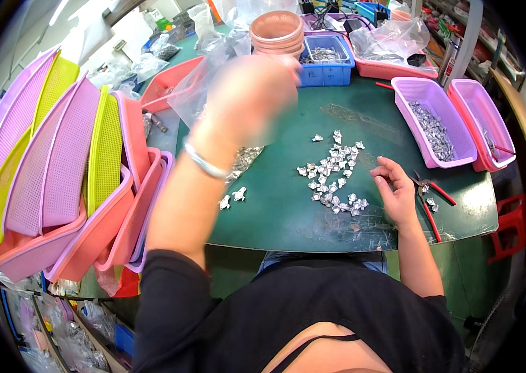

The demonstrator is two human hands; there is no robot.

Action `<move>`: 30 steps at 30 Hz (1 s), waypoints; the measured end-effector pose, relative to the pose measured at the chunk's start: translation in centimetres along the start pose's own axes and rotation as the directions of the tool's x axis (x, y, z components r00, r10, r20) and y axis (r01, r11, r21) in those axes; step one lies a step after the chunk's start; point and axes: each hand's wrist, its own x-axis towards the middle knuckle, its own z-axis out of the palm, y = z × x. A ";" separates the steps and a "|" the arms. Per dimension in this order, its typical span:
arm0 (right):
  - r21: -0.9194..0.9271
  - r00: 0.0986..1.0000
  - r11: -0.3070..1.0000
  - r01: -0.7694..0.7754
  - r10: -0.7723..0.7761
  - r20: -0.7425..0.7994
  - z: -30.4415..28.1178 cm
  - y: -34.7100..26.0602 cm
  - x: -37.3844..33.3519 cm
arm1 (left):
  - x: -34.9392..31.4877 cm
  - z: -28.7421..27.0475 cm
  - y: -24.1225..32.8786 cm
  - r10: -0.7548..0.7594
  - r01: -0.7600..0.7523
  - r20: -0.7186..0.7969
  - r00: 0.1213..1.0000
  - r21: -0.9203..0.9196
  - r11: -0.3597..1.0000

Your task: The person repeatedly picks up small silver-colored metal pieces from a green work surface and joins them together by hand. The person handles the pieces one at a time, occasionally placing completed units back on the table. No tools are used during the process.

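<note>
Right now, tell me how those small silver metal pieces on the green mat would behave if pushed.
The small silver metal pieces look stiff and light, so they would probably scatter rather than slide together. Their irregular folded shapes suggest they would tumble, not roll far. The right hand rests beside them.

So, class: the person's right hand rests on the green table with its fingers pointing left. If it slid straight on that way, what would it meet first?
Most likely the cluster of small silver metal parts, lying just beyond the right hand on the green table; the nearest pieces sit close to its fingertips.

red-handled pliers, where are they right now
In the head view the red-handled pliers lie on the green table, just right of the right hand, below the purple basket.
</note>
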 end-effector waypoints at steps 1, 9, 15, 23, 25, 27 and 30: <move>-0.013 1.000 1.000 -0.004 0.004 0.002 -0.2 0.2 -0.1 | 0.6 -0.8 2.4 0.122 -0.120 -0.031 0.992 0.046 0.992; -0.141 0.992 0.982 0.124 -0.123 0.013 -0.3 0.6 0.1 | 4.4 -7.9 7.2 -0.088 0.356 -0.357 0.930 0.819 0.449; -0.156 0.999 0.988 -0.012 0.020 0.048 -0.5 0.9 0.2 | 3.0 -8.1 7.7 0.026 0.234 -0.262 0.965 0.900 0.366; -0.477 0.984 0.875 0.083 0.002 0.177 -0.9 1.3 4.6 | -2.0 0.2 -1.0 0.498 -0.354 0.065 0.865 0.783 0.511; -0.536 0.974 0.832 0.142 -0.020 0.227 -0.2 2.5 7.0 | -2.9 0.7 -3.8 0.370 -0.282 0.049 0.928 0.742 0.609; -0.602 0.964 0.776 0.187 -0.025 0.266 0.0 4.3 8.6 | -2.7 0.9 -7.1 0.147 -0.095 -0.015 0.989 0.695 0.713; -0.588 0.931 0.776 0.229 0.001 0.365 0.5 5.2 10.0 | -2.9 1.8 -10.6 -0.051 0.067 -0.043 0.998 0.627 0.776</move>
